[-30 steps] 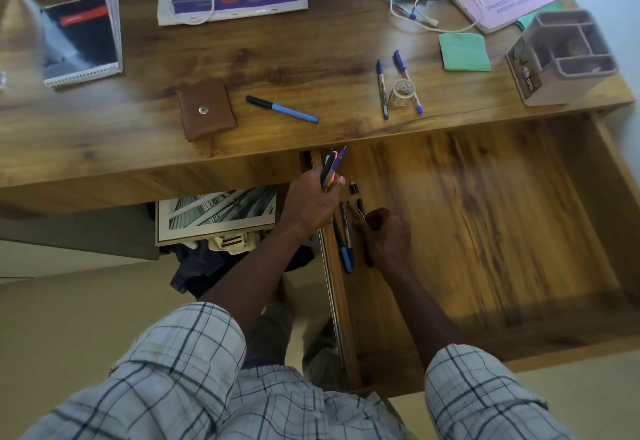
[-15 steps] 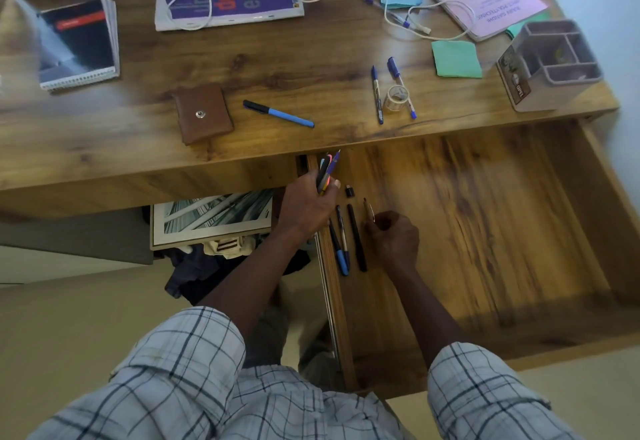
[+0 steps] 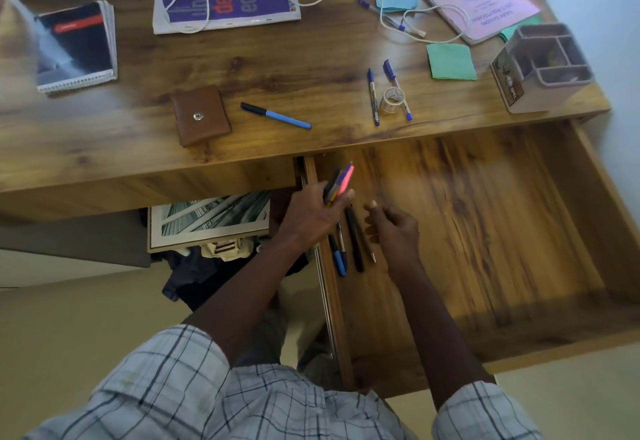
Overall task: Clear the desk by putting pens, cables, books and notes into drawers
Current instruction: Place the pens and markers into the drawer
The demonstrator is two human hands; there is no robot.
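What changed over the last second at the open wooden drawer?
The right hand opened its fingers and let go of the thin silver-tipped pen, which now lies beside the black pen on the floor of the open wooden drawer. Unchanged: the left hand still grips its bundle of coloured pens, and everything on the wooden desktop lies as before.

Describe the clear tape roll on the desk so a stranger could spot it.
Find the grey plastic organiser at the right end of the wooden desk. Left of it, two blue-capped pens lie side by side near the front edge. The small clear tape roll sits between them, the only round thing.
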